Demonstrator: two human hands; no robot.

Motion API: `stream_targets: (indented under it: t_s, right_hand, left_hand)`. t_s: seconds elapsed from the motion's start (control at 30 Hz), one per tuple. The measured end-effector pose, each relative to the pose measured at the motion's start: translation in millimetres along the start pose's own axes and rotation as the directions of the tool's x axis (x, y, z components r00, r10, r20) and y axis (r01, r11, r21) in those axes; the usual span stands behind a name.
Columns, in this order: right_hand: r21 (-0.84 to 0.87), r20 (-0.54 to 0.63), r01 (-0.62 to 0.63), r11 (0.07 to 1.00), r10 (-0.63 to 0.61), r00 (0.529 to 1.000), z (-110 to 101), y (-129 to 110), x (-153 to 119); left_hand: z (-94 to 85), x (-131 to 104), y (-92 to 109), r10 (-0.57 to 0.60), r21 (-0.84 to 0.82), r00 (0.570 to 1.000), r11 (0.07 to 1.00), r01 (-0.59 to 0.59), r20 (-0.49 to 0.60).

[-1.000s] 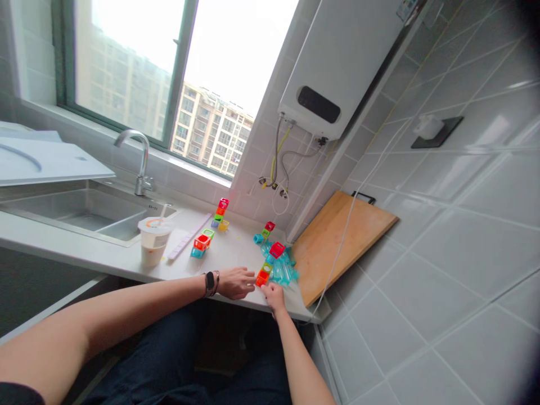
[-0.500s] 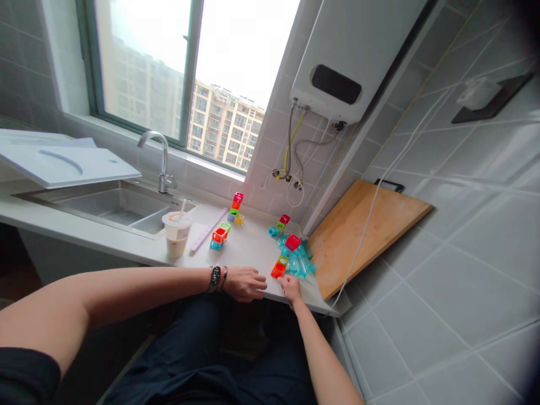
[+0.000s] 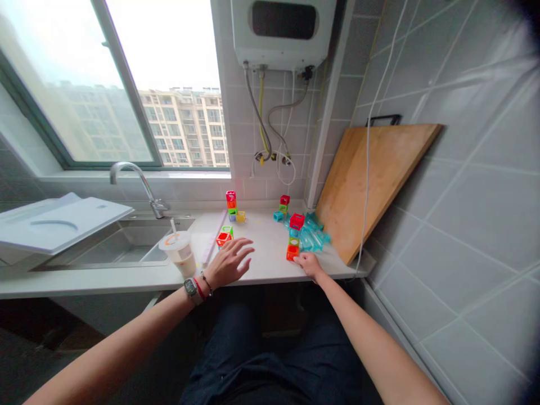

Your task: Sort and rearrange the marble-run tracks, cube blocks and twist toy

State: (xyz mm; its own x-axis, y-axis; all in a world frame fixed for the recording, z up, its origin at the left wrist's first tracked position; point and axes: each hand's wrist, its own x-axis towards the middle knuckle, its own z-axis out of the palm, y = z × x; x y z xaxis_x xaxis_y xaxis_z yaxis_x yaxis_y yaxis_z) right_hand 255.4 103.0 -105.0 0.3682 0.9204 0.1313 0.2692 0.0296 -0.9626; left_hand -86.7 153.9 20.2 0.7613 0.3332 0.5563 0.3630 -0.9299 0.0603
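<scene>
Near the counter's front edge, my right hand [image 3: 310, 264] is closed, its fingertips against the orange bottom block of a tower of open-frame cube blocks [image 3: 294, 238]. That tower stands upright, with red on top and blue and green in between. My left hand [image 3: 230, 262] has its fingers spread and holds nothing. It hovers beside a small cluster of red and green cube blocks [image 3: 224, 238], partly covering it. Farther back stand a tower with a yellow block beside it [image 3: 232, 206] and a red-and-green stack with a blue block [image 3: 284, 205].
Crumpled turquoise plastic [image 3: 313, 233] lies behind the right tower, by a leaning wooden board [image 3: 375, 180]. A lidded drink cup with a straw [image 3: 180, 253] stands left of my left hand, near a pale strip [image 3: 214, 239]. Beyond are the sink [image 3: 126, 242] and faucet [image 3: 134, 169].
My left hand has lifted from the counter edge and moved left to the red-and-green cluster, opening its fingers. My right hand stays at the tower's base. The camera view has turned right and levelled.
</scene>
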Motion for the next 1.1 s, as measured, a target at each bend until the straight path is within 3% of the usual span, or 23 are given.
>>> stream_targets:
  t_s: [0.07, 0.13, 0.17, 0.27, 0.4, 0.57, 0.73, 0.9, 1.0, 1.1]
  right_hand:
    - [-0.002, -0.005, -0.004, 1.000, 0.004, 1.000, 1, 0, 2]
    - [-0.007, -0.012, -0.004, 1.000, 0.004, 1.000, 2, 1, 3]
    - [-0.009, -0.015, -0.004, 1.000, 0.004, 1.000, 3, 1, 3]
    - [-0.007, -0.020, -0.002, 1.000, 0.002, 1.000, 3, 1, 4]
    - [0.001, -0.016, -0.001, 1.000, 0.001, 1.000, 4, 1, 5]
    - [0.014, -0.003, 0.002, 1.000, -0.002, 1.000, 3, 3, 5]
    - [0.044, 0.012, 0.019, 0.999, -0.019, 1.000, 5, 8, 5]
    - [0.060, 0.004, 0.030, 0.998, -0.030, 1.000, 6, 11, 8]
    - [0.059, -0.004, 0.028, 0.998, -0.028, 1.000, 5, 11, 8]
    - [0.050, -0.004, 0.026, 0.998, -0.026, 1.000, 4, 10, 8]
  left_hand:
    - [-4.0, 9, -25, -0.213, -0.025, 0.972, 0.977, 0.212, -0.098]
    - [-4.1, 17, -52, -0.473, -0.135, 0.868, 0.880, 0.456, -0.153]
    - [-2.6, 20, -65, -0.537, -0.147, 0.826, 0.843, 0.518, -0.170]
    - [5.5, 24, -98, -0.659, -0.175, 0.731, 0.752, 0.635, -0.179]
    - [13.7, 27, -129, -0.797, -0.221, 0.587, 0.604, 0.766, -0.143]
    - [9.9, 41, -159, -0.875, -0.197, 0.472, 0.484, 0.853, -0.105]
    - [4.4, 53, -179, -0.916, -0.107, 0.402, 0.401, 0.910, -0.011]
    - [9.8, 67, -179, -0.929, 0.043, 0.367, 0.369, 0.929, 0.048]
    - [21.5, 81, -172, -0.923, 0.138, 0.375, 0.383, 0.913, 0.080]
    - [33.8, 92, -163, -0.891, 0.211, 0.441, 0.455, 0.865, 0.110]
